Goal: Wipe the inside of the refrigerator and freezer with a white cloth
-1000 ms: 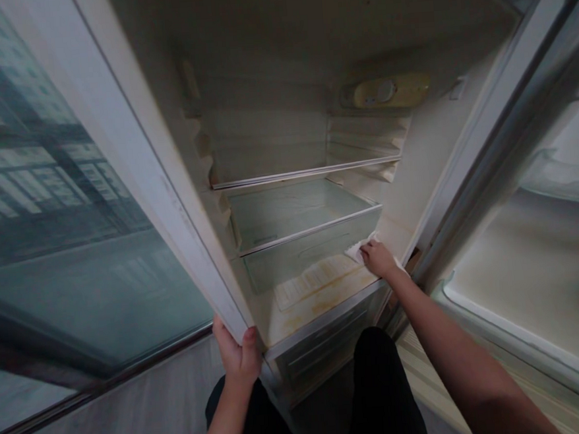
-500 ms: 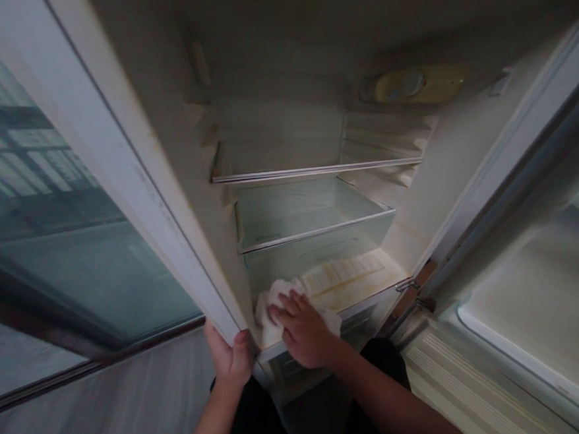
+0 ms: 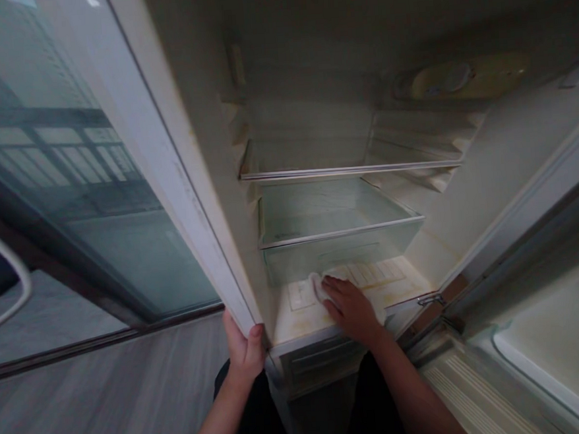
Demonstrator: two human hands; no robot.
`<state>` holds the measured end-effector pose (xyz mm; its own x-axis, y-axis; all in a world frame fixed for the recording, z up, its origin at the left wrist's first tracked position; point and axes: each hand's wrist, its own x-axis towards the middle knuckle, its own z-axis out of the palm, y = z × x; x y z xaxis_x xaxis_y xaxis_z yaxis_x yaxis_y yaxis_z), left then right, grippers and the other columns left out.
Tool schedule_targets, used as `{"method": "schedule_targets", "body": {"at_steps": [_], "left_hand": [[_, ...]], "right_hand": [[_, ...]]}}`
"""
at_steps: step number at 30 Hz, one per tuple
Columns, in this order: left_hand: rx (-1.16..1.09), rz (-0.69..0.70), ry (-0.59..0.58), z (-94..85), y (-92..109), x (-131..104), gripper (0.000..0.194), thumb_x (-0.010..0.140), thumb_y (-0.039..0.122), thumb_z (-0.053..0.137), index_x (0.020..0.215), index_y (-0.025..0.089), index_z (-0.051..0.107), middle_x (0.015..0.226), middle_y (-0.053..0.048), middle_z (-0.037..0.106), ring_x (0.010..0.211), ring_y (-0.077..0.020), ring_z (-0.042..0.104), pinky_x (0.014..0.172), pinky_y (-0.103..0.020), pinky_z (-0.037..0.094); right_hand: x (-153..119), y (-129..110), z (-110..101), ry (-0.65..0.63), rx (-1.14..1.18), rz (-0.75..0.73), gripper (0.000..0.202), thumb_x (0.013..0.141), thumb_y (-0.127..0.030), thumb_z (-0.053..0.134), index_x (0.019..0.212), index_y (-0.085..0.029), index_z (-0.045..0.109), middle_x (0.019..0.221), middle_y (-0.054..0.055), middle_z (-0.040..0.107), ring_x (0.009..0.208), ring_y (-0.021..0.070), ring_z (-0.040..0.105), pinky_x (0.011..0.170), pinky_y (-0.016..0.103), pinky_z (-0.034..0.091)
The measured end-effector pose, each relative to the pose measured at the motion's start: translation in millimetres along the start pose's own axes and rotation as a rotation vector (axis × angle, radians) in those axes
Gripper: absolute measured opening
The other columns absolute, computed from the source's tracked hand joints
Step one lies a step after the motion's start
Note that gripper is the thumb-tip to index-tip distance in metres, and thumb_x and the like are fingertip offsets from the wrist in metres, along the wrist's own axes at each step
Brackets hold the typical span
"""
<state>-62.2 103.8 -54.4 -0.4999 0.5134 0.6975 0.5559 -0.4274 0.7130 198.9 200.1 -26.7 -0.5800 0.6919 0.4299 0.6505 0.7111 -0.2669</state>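
My right hand (image 3: 350, 306) presses a white cloth (image 3: 316, 286) onto the stained floor (image 3: 297, 322) of an open refrigerator's lower compartment. Part of the cloth shows past the fingers, and the rest is under the palm. My left hand (image 3: 245, 349) grips the fridge's left side wall (image 3: 187, 178) near its bottom front corner, thumb on the front edge and fingers round the outside. Right above the wiped floor sits a clear drawer (image 3: 340, 230), and over that runs a glass shelf (image 3: 350, 170). Yellowish marks show on the compartment floor.
At the right, the fridge door (image 3: 552, 357) stands open, joined by a metal hinge (image 3: 430, 299). A yellowed control housing (image 3: 468, 77) is on the inner right wall. A glass sliding door (image 3: 143, 253) lies to the left, above grey wooden flooring (image 3: 134, 400). A white cable (image 3: 18, 269) curves at the far left.
My right hand has slid the cloth rightward along the compartment floor, baring its left part. My left hand keeps its hold on the side wall. The view has shifted left.
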Motion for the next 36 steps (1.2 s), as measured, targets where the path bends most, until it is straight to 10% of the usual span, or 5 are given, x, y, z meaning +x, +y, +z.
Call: {"method": "schedule_targets", "body": {"at_steps": [8,19,25,36], "left_hand": [[0.045,0.086,0.037,3.1,5.3,4.6,0.058,0.093,0.066,0.051,0.124,0.018,0.058,0.102,-0.011,0.064,0.090,-0.0258,0.063,0.080,-0.042,0.052],[-0.024,0.032,0.041,3.1,-1.6,2.1,0.055,0.089,0.068,0.056,0.117,0.020,0.059,0.100,-0.009,0.062,0.090,-0.0251,0.061,0.083,-0.041,0.050],[-0.055,-0.012,0.045,3.9,-7.0,-0.3,0.057,0.087,0.070,0.058,0.117,0.022,0.059,0.103,-0.009,0.061,0.092,-0.0259,0.060,0.083,-0.042,0.049],[-0.048,-0.035,0.031,3.3,-16.9,-5.6,0.062,0.086,0.069,0.058,0.122,0.019,0.058,0.107,-0.011,0.064,0.093,-0.0275,0.063,0.081,-0.043,0.051]], "right_hand": [[-31.2,107.2,-39.2,0.124,-0.342,0.472,0.053,0.103,-0.038,0.038,0.139,-0.005,0.059,0.139,0.022,0.060,0.129,0.0307,0.055,0.113,0.043,0.042],[-31.6,117.6,-38.8,0.025,-0.483,0.642,0.058,0.105,-0.037,0.034,0.144,0.003,0.053,0.153,0.028,0.047,0.146,0.0389,0.039,0.118,0.051,0.033],[-29.8,81.9,-19.4,0.057,-0.425,0.518,0.055,0.106,-0.033,0.033,0.146,-0.002,0.054,0.154,0.025,0.047,0.147,0.0383,0.039,0.117,0.054,0.035],[-5.6,-72.6,30.7,0.034,0.041,0.047,0.051,0.101,-0.032,0.051,0.151,-0.024,0.050,0.160,0.010,0.044,0.151,0.0294,0.035,0.122,0.054,0.033]]}}
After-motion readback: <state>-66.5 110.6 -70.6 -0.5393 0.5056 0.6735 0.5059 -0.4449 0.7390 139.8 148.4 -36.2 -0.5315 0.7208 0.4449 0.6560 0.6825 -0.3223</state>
